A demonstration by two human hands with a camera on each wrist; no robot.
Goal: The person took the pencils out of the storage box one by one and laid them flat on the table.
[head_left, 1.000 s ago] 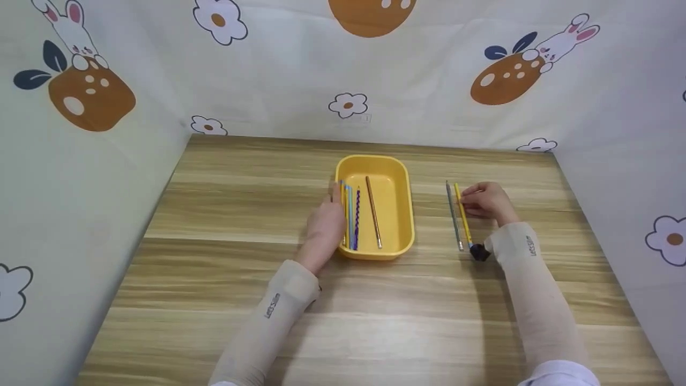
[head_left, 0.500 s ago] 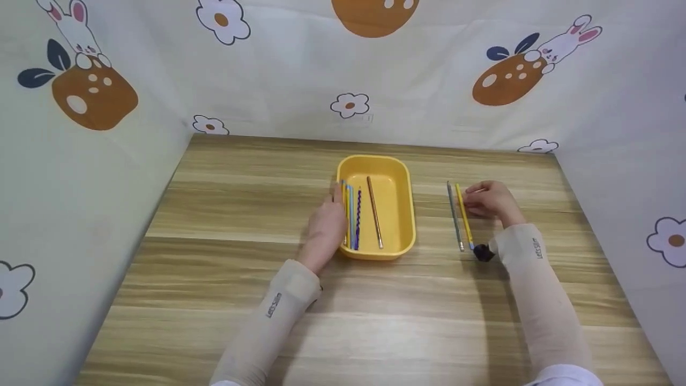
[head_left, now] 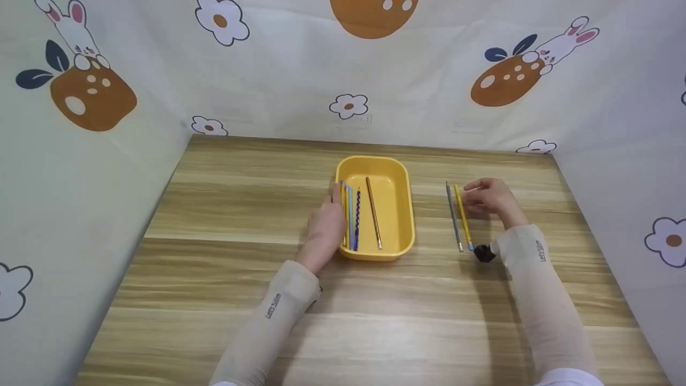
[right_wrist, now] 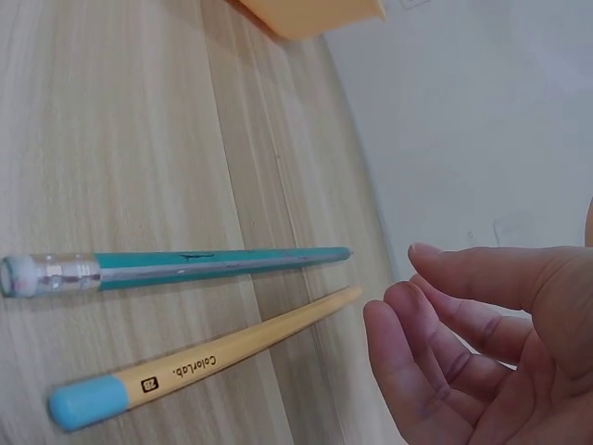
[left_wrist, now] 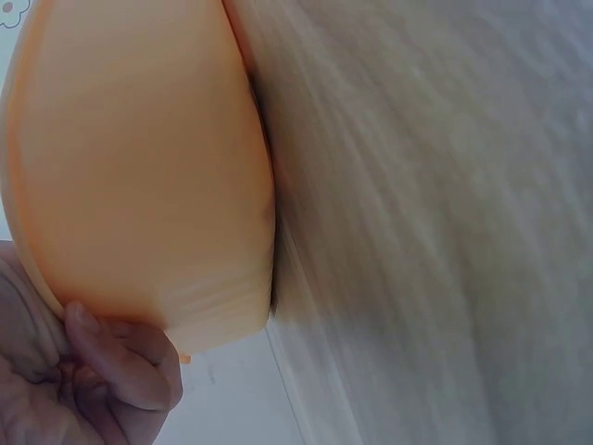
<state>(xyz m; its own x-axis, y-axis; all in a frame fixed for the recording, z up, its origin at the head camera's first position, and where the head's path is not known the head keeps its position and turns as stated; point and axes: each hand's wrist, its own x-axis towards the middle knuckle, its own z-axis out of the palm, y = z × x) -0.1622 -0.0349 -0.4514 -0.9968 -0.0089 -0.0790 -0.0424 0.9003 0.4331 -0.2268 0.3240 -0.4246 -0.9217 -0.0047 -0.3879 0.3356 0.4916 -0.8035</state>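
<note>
A yellow plastic tray (head_left: 394,214) stands on the table, with several pencils lying in it. My left hand (head_left: 327,222) holds the tray's left rim; in the left wrist view its curled fingers (left_wrist: 130,371) lie against the tray wall (left_wrist: 148,167). To the right of the tray, a teal pencil (right_wrist: 213,266) with a metal ferrule and a yellow pencil (right_wrist: 204,360) with a blue end lie side by side on the table. My right hand (head_left: 493,201) hovers just right of the yellow one, fingers loosely bent, thumb apart, holding nothing.
Inside the tray, a brown pencil (head_left: 373,212) lies apart from a purple patterned pencil (head_left: 357,220) and others along the left wall. A wood-grain table (head_left: 241,214) carries everything. Printed cloth walls (head_left: 289,69) bound the back and both sides.
My right hand has drawn slightly right, its fingertips moving off the yellow pencil. My left hand, the tray and the pencils stay in place.
</note>
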